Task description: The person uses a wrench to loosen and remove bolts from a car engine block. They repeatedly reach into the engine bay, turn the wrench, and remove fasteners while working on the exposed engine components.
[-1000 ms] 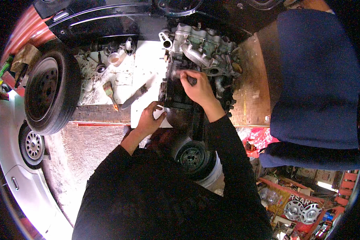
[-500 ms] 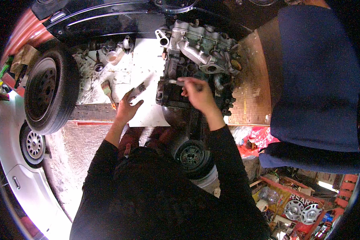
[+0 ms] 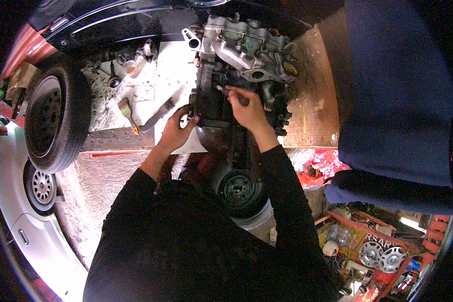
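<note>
An engine block (image 3: 206,103) with a silver manifold (image 3: 232,54) sits on the bench in front of me. My right hand (image 3: 249,110) is closed round a short dark-handled tool (image 3: 242,99), whose pale tip points left over the dark side of the block. I cannot make out the tool's exact kind. At the block's near left edge, my left hand (image 3: 177,130) has its thumb and fingers curled against the rim. Beside that hand, a long dark brush-like tool (image 3: 158,115) lies on the white sheet (image 3: 168,65). A paintbrush (image 3: 128,115) lies farther left.
A tyre (image 3: 60,116) stands at the bench's left end. Behind it are small metal parts (image 3: 148,50) and a cup (image 3: 130,68). A wooden board (image 3: 312,90) and dark blue cloth (image 3: 397,100) are on the right. Another wheel (image 3: 238,189) is below the bench.
My left hand has moved right, from beside the dark brush-like tool to the engine block's edge. My right hand keeps the tool over the block. The view has shifted slightly.
</note>
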A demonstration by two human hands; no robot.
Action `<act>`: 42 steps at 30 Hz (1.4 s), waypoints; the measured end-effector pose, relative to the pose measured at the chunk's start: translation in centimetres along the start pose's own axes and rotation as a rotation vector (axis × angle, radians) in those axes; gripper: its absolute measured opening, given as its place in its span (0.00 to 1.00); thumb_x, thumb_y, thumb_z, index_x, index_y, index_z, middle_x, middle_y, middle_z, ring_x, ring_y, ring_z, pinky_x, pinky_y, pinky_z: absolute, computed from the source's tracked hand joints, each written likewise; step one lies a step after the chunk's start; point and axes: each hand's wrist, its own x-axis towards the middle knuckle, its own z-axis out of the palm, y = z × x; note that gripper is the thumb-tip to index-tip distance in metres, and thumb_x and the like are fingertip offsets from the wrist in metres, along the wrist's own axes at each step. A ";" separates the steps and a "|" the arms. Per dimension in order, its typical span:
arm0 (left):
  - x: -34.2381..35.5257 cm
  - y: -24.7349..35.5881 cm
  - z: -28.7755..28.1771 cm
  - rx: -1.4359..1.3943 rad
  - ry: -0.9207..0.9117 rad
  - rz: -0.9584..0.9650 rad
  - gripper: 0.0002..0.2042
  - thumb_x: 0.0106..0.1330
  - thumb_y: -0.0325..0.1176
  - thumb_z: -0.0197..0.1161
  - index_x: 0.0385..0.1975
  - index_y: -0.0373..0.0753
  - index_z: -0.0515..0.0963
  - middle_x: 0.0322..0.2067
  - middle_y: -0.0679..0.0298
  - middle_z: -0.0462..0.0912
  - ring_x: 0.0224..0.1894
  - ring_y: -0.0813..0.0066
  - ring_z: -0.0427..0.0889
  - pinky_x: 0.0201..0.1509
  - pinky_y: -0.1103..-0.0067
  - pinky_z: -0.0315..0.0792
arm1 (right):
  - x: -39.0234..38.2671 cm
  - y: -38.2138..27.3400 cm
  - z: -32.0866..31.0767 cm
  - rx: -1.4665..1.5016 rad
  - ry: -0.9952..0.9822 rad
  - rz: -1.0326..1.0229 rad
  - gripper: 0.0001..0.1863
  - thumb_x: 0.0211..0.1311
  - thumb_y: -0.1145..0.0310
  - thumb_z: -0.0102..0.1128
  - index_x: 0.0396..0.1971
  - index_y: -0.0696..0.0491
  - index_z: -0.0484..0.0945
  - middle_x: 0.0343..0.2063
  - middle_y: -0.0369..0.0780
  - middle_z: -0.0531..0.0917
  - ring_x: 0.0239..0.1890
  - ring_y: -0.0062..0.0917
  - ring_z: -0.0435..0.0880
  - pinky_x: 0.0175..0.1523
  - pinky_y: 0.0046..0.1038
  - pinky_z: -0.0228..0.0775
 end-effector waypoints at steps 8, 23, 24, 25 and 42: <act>0.4 -1.3 0.4 -0.021 -0.020 -0.094 0.28 0.72 0.52 0.64 0.61 0.34 0.77 0.49 0.50 0.87 0.43 0.62 0.86 0.45 0.70 0.78 | -1.1 -1.3 -0.4 -0.168 0.126 -0.136 0.17 0.73 0.62 0.59 0.52 0.56 0.85 0.45 0.49 0.88 0.50 0.43 0.87 0.57 0.36 0.76; 0.7 1.5 -0.9 0.052 -0.099 -0.127 0.23 0.73 0.47 0.63 0.54 0.30 0.79 0.48 0.49 0.84 0.46 0.55 0.85 0.52 0.67 0.78 | -2.2 -3.2 -2.3 -0.379 -0.078 -0.228 0.21 0.70 0.59 0.61 0.57 0.53 0.82 0.45 0.52 0.85 0.48 0.49 0.84 0.56 0.41 0.77; 0.6 1.2 -0.8 0.052 -0.084 -0.082 0.23 0.73 0.47 0.63 0.53 0.30 0.79 0.47 0.48 0.84 0.46 0.55 0.85 0.52 0.66 0.77 | -2.1 -3.5 -2.4 -0.369 -0.049 -0.235 0.20 0.70 0.59 0.61 0.57 0.52 0.82 0.46 0.52 0.85 0.49 0.49 0.84 0.57 0.41 0.77; 0.8 0.7 -0.8 0.052 -0.069 -0.037 0.23 0.73 0.47 0.63 0.53 0.31 0.79 0.47 0.48 0.84 0.46 0.54 0.85 0.52 0.66 0.77 | -2.0 -3.8 -2.5 -0.358 -0.019 -0.241 0.20 0.70 0.58 0.61 0.56 0.52 0.83 0.47 0.52 0.85 0.49 0.49 0.85 0.57 0.41 0.76; 1.2 1.0 -1.3 0.136 -0.127 -0.051 0.21 0.74 0.47 0.63 0.59 0.39 0.78 0.51 0.57 0.86 0.52 0.66 0.85 0.57 0.65 0.76 | -5.2 -6.1 -3.0 -0.142 -0.139 0.082 0.15 0.69 0.59 0.63 0.48 0.51 0.88 0.44 0.50 0.88 0.51 0.44 0.85 0.60 0.39 0.74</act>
